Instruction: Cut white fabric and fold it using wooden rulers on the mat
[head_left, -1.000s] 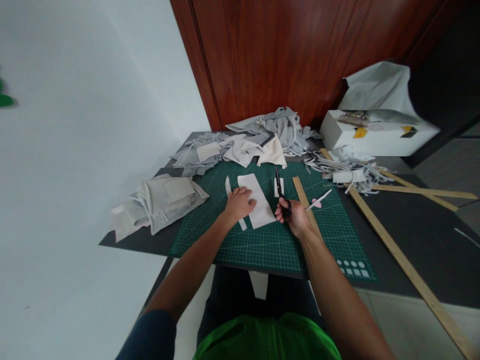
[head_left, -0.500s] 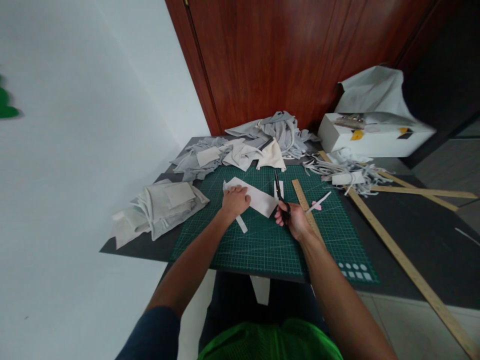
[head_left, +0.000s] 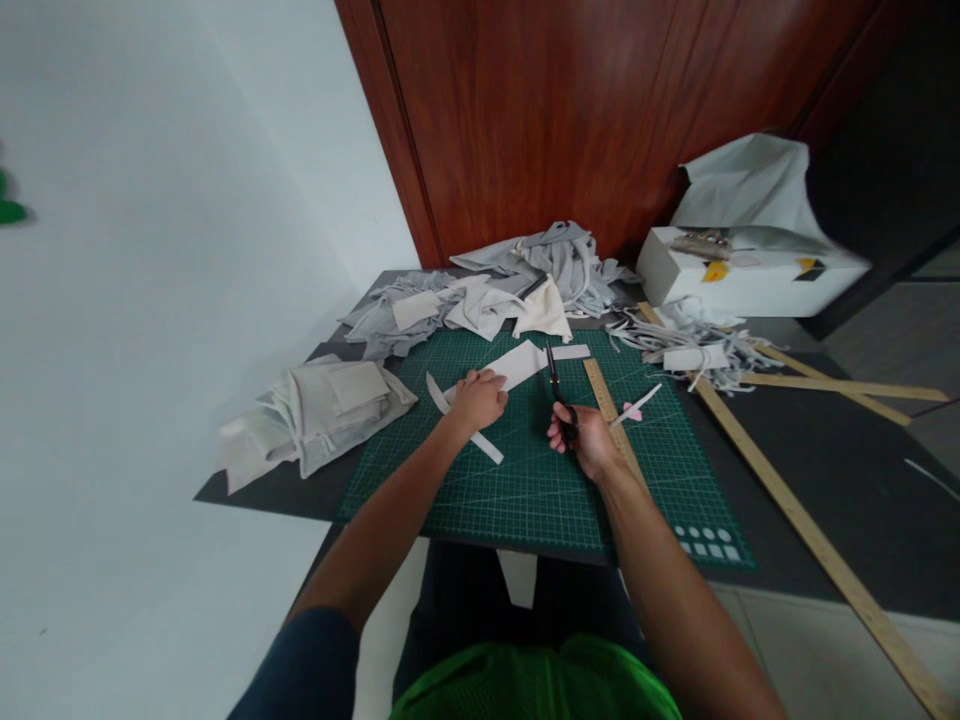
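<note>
Both arms reaching over the cutting mat (head_left: pixel 536 500)

The left forearm (head_left: pixel 401 500) is slanting across the mat's near left edge, its hand (head_left: pixel 480 400) lying palm down left of the mat's centre. The right forearm (head_left: pixel 656 545) is crossing the mat's near right side, its hand (head_left: pixel 581 430) curling closed right of centre.

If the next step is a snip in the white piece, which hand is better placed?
Right, I'd say: the right hand holds the black scissors, blades near the far end of the white piece, while the left hand rests on it.
</note>
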